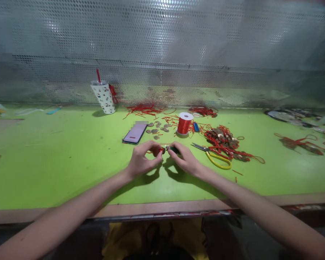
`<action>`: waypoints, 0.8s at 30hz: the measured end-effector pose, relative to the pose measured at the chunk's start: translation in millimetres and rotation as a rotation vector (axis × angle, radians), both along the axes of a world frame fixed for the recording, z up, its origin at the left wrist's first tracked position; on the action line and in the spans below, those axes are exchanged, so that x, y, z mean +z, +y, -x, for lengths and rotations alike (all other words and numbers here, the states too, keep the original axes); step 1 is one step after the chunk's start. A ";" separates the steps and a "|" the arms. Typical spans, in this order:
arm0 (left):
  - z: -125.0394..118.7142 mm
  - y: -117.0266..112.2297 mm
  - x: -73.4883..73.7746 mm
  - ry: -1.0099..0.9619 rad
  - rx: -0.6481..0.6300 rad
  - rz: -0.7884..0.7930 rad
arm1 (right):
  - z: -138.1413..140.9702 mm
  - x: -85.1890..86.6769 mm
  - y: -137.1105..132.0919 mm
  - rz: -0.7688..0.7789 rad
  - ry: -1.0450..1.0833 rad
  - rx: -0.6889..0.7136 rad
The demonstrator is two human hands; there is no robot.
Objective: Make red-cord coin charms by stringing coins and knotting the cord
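My left hand (143, 159): thumb and fingertips pinched on a small red cord piece (163, 150).
Red cord piece: at the tips of my left fingers, on the side facing my other hand, above the green tabletop (70, 173).
My right hand (186, 159): fingers curled around a dark green object (174, 149), mostly hidden by my grip.
Gap between my hands: narrow, with a small bright spot in it; I cannot tell whether cord and green object touch.
Loose coins (155, 131): scattered just beyond my hands, beside the phone (135, 133).
Spool of red thread (184, 124): upright, beyond my right hand.
Scissors (219, 160): lying to its right, against the coin-and-cord heap (223, 139).
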State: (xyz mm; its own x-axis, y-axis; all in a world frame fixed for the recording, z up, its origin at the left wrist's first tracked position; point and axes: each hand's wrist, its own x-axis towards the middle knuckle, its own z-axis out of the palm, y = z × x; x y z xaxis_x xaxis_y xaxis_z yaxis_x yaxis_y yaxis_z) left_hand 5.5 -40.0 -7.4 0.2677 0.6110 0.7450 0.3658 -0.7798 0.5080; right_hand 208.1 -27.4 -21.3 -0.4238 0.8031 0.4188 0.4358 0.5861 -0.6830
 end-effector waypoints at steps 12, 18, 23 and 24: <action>0.4 0.6 -0.3 -0.002 0.006 0.004 | 2.3 -0.4 -3.5 -0.062 -0.042 0.033; 1.3 1.3 -1.2 -0.003 -0.003 0.002 | 2.1 -0.4 -3.2 -0.059 -0.029 0.039; 1.0 1.5 -2.0 0.004 0.002 0.002 | 1.9 -1.1 -2.9 -0.060 -0.028 0.044; 0.9 1.5 -2.1 0.005 0.003 0.004 | 1.8 -1.3 -2.8 -0.063 -0.028 0.044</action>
